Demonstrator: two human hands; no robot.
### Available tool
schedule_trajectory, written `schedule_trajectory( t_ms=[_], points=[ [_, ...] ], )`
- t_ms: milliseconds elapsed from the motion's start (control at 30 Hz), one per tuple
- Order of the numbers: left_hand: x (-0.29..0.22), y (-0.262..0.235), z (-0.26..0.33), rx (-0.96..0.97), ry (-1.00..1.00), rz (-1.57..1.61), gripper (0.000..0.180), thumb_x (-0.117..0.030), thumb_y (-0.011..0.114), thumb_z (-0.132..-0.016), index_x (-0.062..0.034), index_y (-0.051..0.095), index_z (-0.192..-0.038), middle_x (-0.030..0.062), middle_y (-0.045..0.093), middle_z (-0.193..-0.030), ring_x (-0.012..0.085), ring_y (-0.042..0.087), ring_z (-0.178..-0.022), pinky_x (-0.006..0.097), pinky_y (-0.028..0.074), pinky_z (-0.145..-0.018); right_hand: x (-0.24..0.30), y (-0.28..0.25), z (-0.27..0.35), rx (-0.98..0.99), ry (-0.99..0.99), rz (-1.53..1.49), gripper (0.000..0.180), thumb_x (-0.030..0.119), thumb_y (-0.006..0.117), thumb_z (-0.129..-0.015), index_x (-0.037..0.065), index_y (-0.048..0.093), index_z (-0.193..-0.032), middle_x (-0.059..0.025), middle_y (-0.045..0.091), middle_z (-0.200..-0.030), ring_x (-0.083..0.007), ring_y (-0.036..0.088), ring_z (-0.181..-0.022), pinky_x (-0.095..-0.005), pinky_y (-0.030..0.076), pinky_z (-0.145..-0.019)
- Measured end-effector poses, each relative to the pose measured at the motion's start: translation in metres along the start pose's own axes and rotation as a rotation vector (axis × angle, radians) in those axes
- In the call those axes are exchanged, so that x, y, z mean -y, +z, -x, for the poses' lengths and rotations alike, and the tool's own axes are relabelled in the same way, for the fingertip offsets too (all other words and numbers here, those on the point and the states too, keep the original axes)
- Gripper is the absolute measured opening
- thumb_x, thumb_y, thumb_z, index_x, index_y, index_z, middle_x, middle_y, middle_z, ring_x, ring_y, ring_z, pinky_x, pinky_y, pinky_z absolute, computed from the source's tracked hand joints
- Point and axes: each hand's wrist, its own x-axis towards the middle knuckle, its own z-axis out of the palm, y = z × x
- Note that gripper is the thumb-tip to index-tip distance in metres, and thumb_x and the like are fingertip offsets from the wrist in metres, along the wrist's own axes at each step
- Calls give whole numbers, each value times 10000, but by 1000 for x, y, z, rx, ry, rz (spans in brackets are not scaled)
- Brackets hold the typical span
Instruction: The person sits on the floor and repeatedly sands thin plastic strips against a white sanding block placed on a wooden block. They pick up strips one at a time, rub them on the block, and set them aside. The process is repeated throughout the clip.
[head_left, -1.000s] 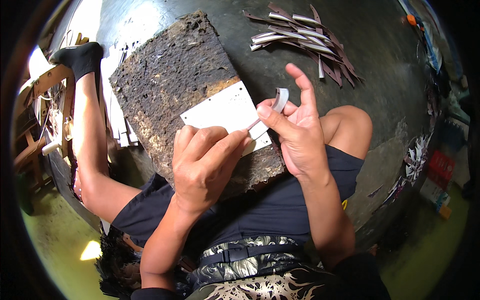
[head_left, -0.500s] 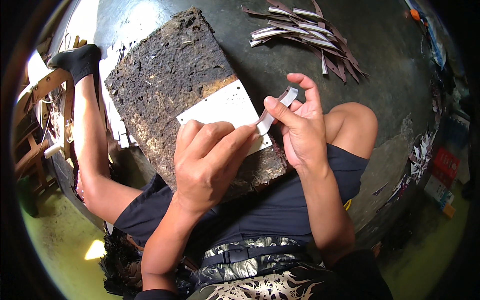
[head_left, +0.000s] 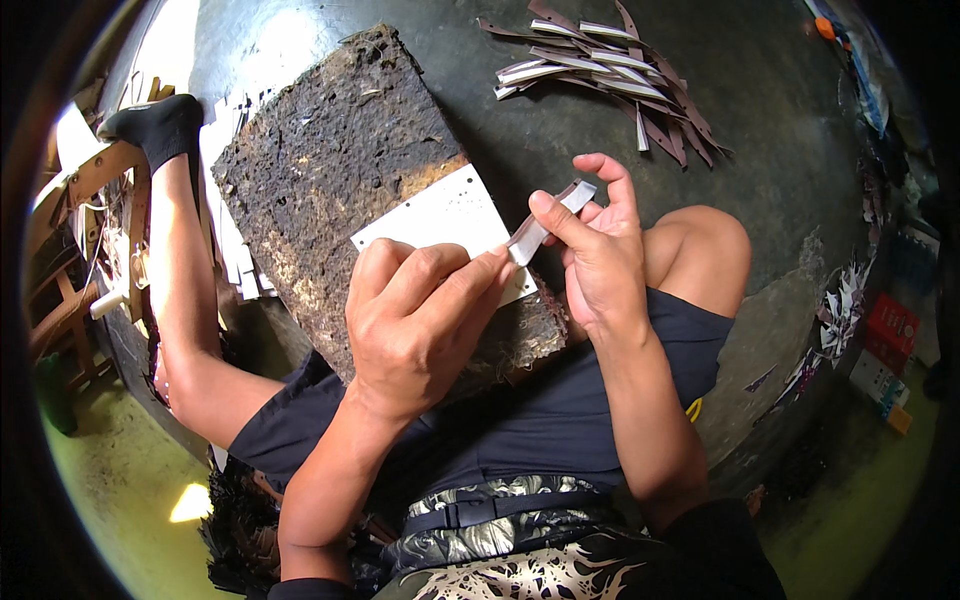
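Note:
Between my two hands I hold a short curved strip (head_left: 528,240), white on one face and brown along its edge. My left hand (head_left: 415,320) pinches its lower end with thumb and fingers, the thumb mostly hidden. The thumb of my right hand (head_left: 608,265) presses on the strip's upper part, while one finger stands raised beyond its tip. Beneath the strip and my left hand lies a white board (head_left: 440,215) with small holes. That board rests on a rough dark block (head_left: 330,150) in front of me.
A pile of brown-and-white strips (head_left: 610,70) lies on the grey floor beyond the block. White sheets (head_left: 235,250) and a wooden frame (head_left: 100,170) are at left, by my outstretched leg. White scraps (head_left: 845,300) and a red packet (head_left: 890,330) lie at right.
The strip has turned slightly and looks straighter between my fingers. Both hands stay almost in place, and the whole view has shifted a little.

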Motion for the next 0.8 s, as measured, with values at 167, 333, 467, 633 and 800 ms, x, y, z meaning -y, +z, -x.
schedule_trajectory(
  t_ms=[167, 333, 467, 633, 800],
  points=[
    [-4, -3, -4, 58, 14, -29, 349, -151, 951, -861, -169, 864, -1198, -17, 690, -964, 215, 580, -819, 387, 462, -728, -3, -3, -7, -40, -86, 47, 588, -70, 812, -1003, 78, 481, -1465, -88, 725, -985, -147, 728, -881, -288, 575, -798],
    [-10, -17, -17, 122, -47, 69, 438, -134, 925, -895, -166, 843, -1324, 53, 715, -1060, 259, 634, -897, 426, 517, -823, 36, 4, -10, 2, -314, 267, 588, -89, 740, -1031, 87, 446, -1508, -108, 717, -1076, -196, 777, -918, -332, 639, -846],
    [-18, -47, -33, 50, 79, -22, 642, -157, 933, -890, -141, 742, -1502, 130, 736, -1339, 321, 711, -1178, 483, 540, -1096, 86, 20, 21, 594, -296, 625, 664, -71, 796, -954, 93, 507, -1529, -90, 751, -1120, -161, 765, -964, -331, 619, -835],
    [-23, -85, -30, 377, -386, 162, 473, -198, 864, -964, -106, 692, -1395, 78, 738, -946, 296, 736, -870, 542, 493, -1059, 109, 37, 21, 777, -296, 963, 539, 58, 885, -922, 41, 652, -1408, -9, 746, -935, -113, 706, -841, -288, 545, -760],
    [-17, -79, -4, 457, -620, 114, 294, -138, 833, -987, -69, 690, -1234, 103, 712, -900, 320, 718, -878, 479, 493, -966, 96, 25, 6, 605, -12, 890, 194, 105, 868, -977, 2, 825, -1136, 0, 758, -952, -68, 654, -858, -265, 527, -772]
  ],
)
